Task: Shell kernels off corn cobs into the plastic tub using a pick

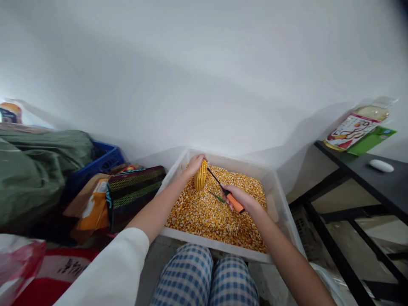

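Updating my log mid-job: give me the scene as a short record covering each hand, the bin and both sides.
Left hand: left hand grips a corn cob
Right hand: right hand holds an orange-handled tool, tip near the cob; contact unclear
Green item: green item by the right fingers; held or lying, unclear
Bin: translucent bin of loose kernels
Left side: blue crate, green cloth
Right side: dark table with bottle, white oval object

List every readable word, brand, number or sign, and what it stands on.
None can be read.
Bottle: label too small.
Green pack: mark too small.
Orange pack: white marks, blurred.
Red bag: dark characters, blurred.
Far-left pack: label blurred.
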The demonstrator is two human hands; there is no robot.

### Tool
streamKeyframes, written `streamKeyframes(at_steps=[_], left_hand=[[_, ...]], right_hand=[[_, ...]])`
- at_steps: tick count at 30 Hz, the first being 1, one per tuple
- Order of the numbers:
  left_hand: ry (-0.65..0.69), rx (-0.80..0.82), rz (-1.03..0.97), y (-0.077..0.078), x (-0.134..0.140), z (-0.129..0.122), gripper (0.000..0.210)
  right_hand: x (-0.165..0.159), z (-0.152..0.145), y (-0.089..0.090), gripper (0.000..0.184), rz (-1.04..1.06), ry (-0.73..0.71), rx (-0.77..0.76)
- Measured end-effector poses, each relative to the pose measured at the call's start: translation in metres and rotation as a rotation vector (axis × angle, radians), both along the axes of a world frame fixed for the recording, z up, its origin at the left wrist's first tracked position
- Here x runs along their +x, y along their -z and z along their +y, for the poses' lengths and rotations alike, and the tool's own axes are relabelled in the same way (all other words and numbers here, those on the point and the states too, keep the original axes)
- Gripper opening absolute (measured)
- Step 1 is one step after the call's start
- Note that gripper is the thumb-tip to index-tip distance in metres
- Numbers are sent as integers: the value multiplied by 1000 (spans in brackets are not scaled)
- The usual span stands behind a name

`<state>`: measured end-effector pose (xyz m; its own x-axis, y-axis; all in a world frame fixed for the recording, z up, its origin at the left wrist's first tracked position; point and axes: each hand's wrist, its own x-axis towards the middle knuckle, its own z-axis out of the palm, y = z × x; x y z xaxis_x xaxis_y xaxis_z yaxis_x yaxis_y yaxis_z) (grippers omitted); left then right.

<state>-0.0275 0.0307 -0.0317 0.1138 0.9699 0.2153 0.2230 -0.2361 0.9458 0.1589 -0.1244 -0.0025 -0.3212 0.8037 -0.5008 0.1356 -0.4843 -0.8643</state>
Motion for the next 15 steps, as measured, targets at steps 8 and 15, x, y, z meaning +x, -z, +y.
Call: streamKeyframes(at_steps=[8,15], left_hand=[[-18,89,78,-2,1,-2,45],[-32,95,79,-6,0,-6,45]], right_hand=[[0,-2,0,34,-19,-16,-106],[-2,-1,0,33,34,-22,-166]])
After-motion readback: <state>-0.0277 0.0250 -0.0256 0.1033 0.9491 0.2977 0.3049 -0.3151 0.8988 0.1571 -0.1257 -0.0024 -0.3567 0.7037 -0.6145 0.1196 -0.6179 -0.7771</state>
